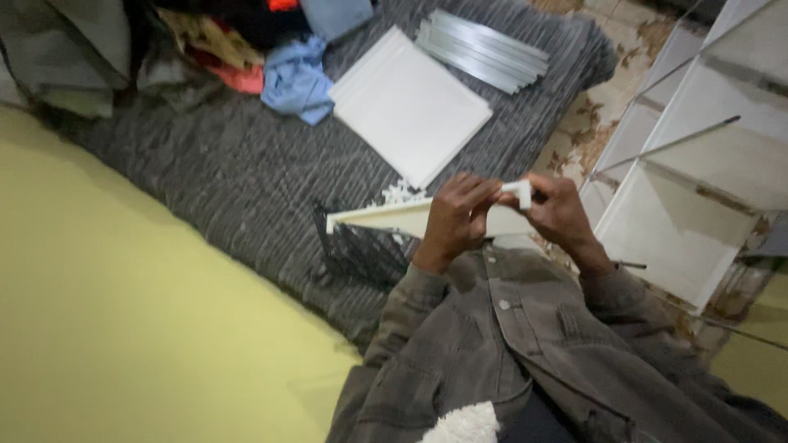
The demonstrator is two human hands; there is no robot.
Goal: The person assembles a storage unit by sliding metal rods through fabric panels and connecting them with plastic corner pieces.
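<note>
One broad grey ribbed rug [230, 172] fills the upper middle of the frame, coarse and corded, with a smooth yellow-green surface [123, 328] spreading across the lower left. At the right edge stands one white shelf unit [698, 164] of flat panels braced by thin metal rods. One heap of crumpled clothes [246, 49], blue, red and dark, lies at the upper left of the rug. Right of it rests one stack of square white panels [410, 107], smooth and flat, and above that, top centre, one bundle of slim grey metal strips [484, 49]; how many are in it I cannot tell.

In the middle of the frame I hold one white panel [386, 217] edge-on, its long thin edge pointing left. My left hand [455, 217] is curled round the panel, fingers folded over its top edge. My right hand [558, 209] pinches one small white plastic piece [519, 190] at the panel's right corner. Both wrists rise from my grey jacket sleeves [410, 303].
</note>
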